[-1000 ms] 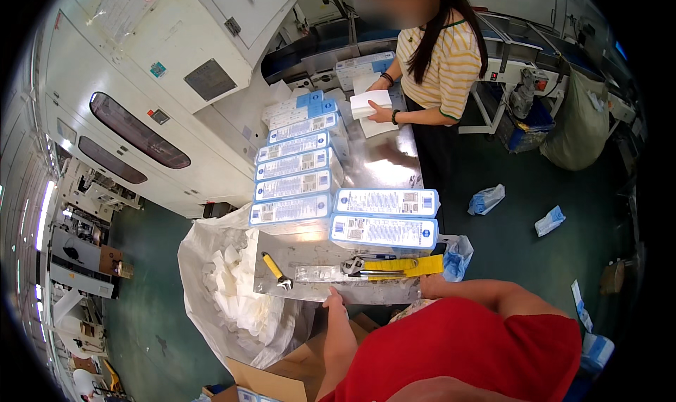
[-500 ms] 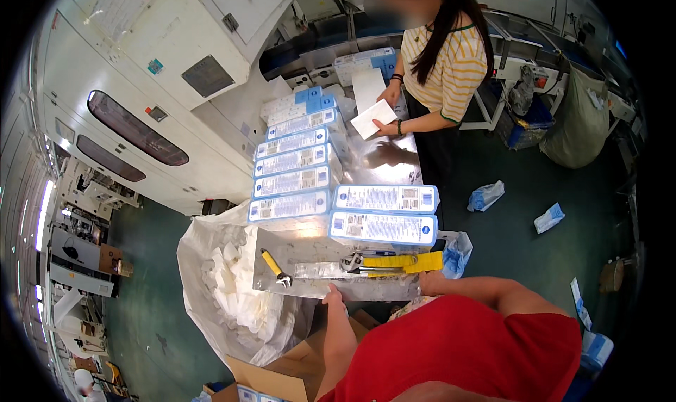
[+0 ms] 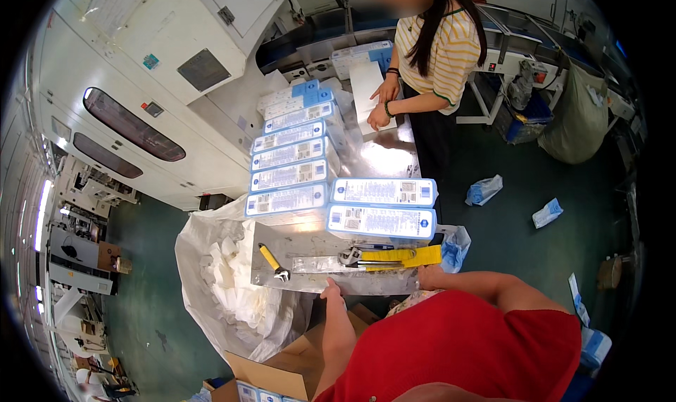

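Note:
My left hand rests at the near edge of the metal table, its fingers stretched toward the top and holding nothing visible. At the table's near right corner is my right hand, just below a yellow strip; its fingers are mostly hidden. On the metal between and beyond them lie a yellow-handled adjustable wrench, a second wrench with a chrome head, a flat clear strip and a pen. Two blue-and-white packs stand just past these tools.
A row of similar packs runs along the table's left side. Across the table, a co-worker's hands press on a long white sheet. A big white bag of white scraps and an open cardboard box sit low left.
The co-worker's hands have lowered a white folded piece onto the long sheet and now lie flat over it. My own hands stay at the table edge; the view has shifted slightly.

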`<state>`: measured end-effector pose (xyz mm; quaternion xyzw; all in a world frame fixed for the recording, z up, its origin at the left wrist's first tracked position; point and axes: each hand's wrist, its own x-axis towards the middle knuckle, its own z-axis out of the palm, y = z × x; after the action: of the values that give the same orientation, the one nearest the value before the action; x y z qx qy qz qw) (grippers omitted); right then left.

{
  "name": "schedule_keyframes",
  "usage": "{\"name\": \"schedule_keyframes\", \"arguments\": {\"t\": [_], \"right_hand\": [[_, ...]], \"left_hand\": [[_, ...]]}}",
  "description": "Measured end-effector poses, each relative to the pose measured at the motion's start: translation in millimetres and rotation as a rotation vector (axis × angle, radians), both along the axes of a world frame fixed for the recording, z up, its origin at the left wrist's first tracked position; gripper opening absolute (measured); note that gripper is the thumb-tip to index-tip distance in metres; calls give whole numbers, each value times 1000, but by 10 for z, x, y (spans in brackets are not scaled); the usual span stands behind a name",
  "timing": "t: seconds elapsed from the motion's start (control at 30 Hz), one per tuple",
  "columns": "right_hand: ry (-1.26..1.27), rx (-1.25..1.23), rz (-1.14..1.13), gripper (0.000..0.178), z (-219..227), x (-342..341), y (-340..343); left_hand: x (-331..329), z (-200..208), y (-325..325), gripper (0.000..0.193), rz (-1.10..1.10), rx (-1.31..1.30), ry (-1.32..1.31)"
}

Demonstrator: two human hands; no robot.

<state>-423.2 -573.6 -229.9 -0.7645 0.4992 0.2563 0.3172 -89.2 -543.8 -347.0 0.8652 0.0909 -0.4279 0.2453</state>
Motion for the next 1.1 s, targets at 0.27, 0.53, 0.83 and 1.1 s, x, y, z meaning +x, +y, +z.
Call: {"name": "schedule_keyframes", "arguments": {"t": [0.27, 0.53, 0.83, 1.1], "right_hand": [[7, 8, -19, 63, 6, 16, -6], [17, -14, 0, 63, -13, 3, 6], [37, 48, -13, 70, -11, 47, -20], [-1, -22, -15, 60, -135, 2, 10]], "left_hand": [[12, 30, 12, 83, 14, -20, 26], [-67, 169, 3, 82, -17, -37, 27], [-70, 238, 17, 83, 84, -77, 32], [-49, 186, 7, 80, 129, -89, 68]]}}
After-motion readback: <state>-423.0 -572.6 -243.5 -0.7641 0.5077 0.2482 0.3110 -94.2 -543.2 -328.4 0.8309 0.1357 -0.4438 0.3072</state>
